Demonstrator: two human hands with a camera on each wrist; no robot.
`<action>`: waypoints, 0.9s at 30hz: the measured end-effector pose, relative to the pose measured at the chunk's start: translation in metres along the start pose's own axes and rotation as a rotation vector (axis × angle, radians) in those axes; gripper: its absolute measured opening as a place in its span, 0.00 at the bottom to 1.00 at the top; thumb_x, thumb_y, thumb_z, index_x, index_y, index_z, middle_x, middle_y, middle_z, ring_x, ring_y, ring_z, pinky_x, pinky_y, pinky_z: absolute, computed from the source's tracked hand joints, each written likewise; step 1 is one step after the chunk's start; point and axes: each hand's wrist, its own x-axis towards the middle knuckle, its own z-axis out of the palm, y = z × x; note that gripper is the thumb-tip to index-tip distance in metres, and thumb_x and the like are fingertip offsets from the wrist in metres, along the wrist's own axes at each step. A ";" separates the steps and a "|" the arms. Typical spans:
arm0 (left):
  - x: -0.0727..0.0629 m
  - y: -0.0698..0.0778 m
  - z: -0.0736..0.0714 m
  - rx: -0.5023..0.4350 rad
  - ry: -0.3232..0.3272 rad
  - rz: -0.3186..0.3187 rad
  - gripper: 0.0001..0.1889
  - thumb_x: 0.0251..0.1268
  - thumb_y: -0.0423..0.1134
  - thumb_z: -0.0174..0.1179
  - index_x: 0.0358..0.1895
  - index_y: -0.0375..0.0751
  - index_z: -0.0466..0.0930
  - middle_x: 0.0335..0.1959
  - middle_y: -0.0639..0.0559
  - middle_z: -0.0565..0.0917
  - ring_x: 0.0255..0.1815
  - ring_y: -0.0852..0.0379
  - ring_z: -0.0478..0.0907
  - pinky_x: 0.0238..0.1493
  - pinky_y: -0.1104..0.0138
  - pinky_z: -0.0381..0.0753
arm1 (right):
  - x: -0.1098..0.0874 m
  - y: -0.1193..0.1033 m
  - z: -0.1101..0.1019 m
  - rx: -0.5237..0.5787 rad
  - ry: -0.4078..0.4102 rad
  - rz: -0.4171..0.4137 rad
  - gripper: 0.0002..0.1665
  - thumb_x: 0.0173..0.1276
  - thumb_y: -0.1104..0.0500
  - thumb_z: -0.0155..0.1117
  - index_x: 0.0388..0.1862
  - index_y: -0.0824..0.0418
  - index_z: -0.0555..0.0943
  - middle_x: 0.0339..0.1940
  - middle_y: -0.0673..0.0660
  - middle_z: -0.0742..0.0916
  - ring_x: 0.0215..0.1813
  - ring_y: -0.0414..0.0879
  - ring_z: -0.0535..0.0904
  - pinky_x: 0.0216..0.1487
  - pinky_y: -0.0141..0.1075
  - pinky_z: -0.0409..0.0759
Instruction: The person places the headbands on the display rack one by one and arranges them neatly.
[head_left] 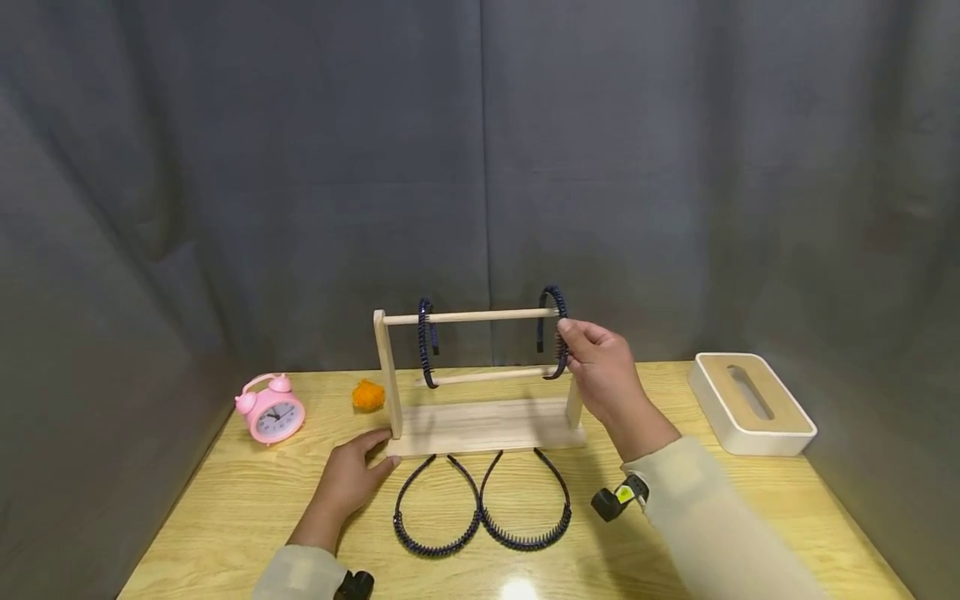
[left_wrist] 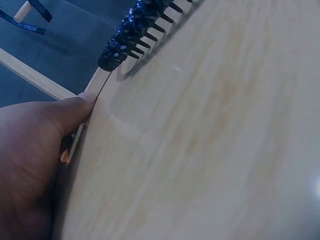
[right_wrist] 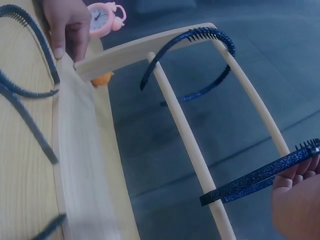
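A wooden rack point(head_left: 487, 427) with two horizontal rods stands on the table. My left hand point(head_left: 351, 477) grips the left end of its base, thumb at the front corner. At the rack's right end, my right hand point(head_left: 604, 367) pinches a dark blue toothed headband point(head_left: 552, 292) that loops around the rods. Another dark blue headband point(head_left: 423, 342) hangs over the rods near the left post. Two more lie side by side before the base: a left headband point(head_left: 429, 551) and a right headband point(head_left: 525, 544). The right wrist view shows the held headband point(right_wrist: 265, 172) against the front rod.
A pink alarm clock point(head_left: 276, 412) stands at the left of the table. Between it and the rack lies a small orange object point(head_left: 368, 396). On the right is a white tissue box point(head_left: 752, 406) with a wood-coloured top. Grey curtains point(head_left: 480, 167) hang behind the table.
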 end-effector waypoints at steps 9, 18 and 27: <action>0.000 0.002 0.000 0.002 0.008 0.006 0.26 0.72 0.42 0.75 0.71 0.42 0.85 0.72 0.40 0.84 0.73 0.38 0.82 0.75 0.42 0.80 | 0.008 0.012 0.033 0.123 0.007 -0.021 0.18 0.85 0.53 0.64 0.59 0.68 0.83 0.40 0.47 0.82 0.39 0.37 0.75 0.39 0.25 0.78; -0.002 0.005 0.005 -0.028 0.006 -0.013 0.27 0.72 0.42 0.76 0.71 0.43 0.85 0.72 0.42 0.84 0.73 0.39 0.82 0.75 0.43 0.81 | 0.009 0.025 0.065 0.093 0.008 -0.005 0.24 0.84 0.55 0.66 0.66 0.72 0.82 0.63 0.54 0.82 0.65 0.42 0.75 0.71 0.38 0.77; -0.005 0.003 0.005 -0.005 0.014 -0.024 0.27 0.71 0.43 0.76 0.71 0.44 0.85 0.72 0.42 0.85 0.73 0.38 0.82 0.76 0.42 0.80 | 0.009 0.040 0.092 0.029 -0.004 -0.013 0.18 0.81 0.54 0.71 0.60 0.66 0.88 0.56 0.53 0.87 0.55 0.45 0.77 0.68 0.46 0.78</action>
